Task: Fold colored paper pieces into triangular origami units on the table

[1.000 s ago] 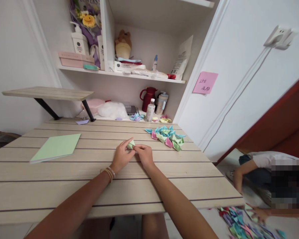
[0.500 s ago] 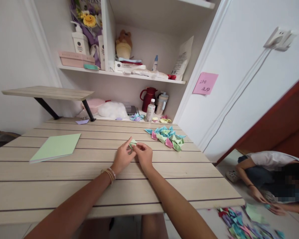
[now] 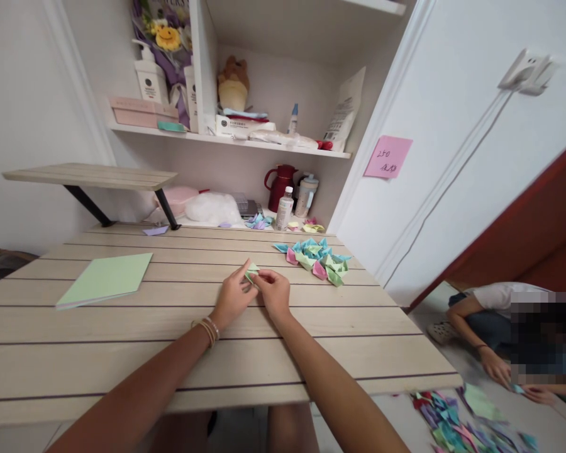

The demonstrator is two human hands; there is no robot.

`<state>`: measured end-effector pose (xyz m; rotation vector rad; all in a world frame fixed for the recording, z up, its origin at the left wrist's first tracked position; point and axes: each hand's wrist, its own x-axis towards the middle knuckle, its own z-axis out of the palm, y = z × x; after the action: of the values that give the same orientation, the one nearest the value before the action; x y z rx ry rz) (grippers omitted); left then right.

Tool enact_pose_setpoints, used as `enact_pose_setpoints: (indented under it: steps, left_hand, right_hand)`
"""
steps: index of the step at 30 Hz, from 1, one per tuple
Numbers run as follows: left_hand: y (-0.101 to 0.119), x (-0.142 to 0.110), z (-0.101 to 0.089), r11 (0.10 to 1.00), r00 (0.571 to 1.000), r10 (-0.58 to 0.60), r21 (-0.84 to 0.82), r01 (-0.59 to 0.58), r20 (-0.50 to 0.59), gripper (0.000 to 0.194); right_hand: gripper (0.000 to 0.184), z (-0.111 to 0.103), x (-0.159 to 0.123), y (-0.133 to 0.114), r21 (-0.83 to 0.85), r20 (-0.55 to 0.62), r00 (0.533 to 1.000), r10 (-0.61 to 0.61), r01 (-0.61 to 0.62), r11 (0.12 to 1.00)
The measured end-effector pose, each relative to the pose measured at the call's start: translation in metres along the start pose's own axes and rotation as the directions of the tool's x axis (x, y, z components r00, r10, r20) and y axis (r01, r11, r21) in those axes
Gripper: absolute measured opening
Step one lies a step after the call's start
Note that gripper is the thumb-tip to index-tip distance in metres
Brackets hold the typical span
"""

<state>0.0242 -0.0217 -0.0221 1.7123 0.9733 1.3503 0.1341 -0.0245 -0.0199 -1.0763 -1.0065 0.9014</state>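
Note:
Between my two hands, just above the middle of the slatted table [image 3: 170, 314], is a small folded piece of light green paper [image 3: 251, 270]. My left hand [image 3: 236, 292] pinches it from the left, with the index finger stretched up along its edge. From the right, the thumb and fingertips of my right hand [image 3: 272, 290] press on the same paper; the fingers hide part of its folds. To the right lies a cluster of folded paper pieces [image 3: 314, 257] in blue, green and pink. A stack of light green paper sheets [image 3: 106, 279] rests on the left.
A raised wooden shelf [image 3: 94, 175] stands at the back left. Near the back edge are a plastic bottle [image 3: 285, 207], a dark red jug [image 3: 281, 185] and a tumbler [image 3: 306, 195]. At right, another person [image 3: 493, 327] crouches by a pile of coloured folded papers [image 3: 446, 418] on the floor.
My fingers have shifted slightly on the green paper, and both hands still hold it in the same place. The crouching person's hands and head have moved a little.

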Motion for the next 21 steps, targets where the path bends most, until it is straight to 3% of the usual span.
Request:
enact_pose_setpoints:
  steps: [11,17,21]
  left_hand:
    - [-0.002,-0.005,0.004,0.998,0.996,0.050,0.041,-0.053,0.074,0.077]
    - [-0.002,-0.007,0.004,0.998,0.991,0.059,0.018,-0.062,0.121,0.078]
    - [0.002,-0.012,0.006,0.987,0.974,0.135,0.067,-0.149,0.183,0.086]
  right_hand:
    - [0.023,0.001,-0.002,-0.002,0.080,-0.053,0.997,0.055,-0.051,0.996]
    - [0.020,0.000,-0.003,-0.004,0.132,0.032,0.996,0.085,-0.088,0.987]
    - [0.016,-0.002,-0.001,-0.004,0.086,0.017,0.999,0.044,-0.046,0.995]
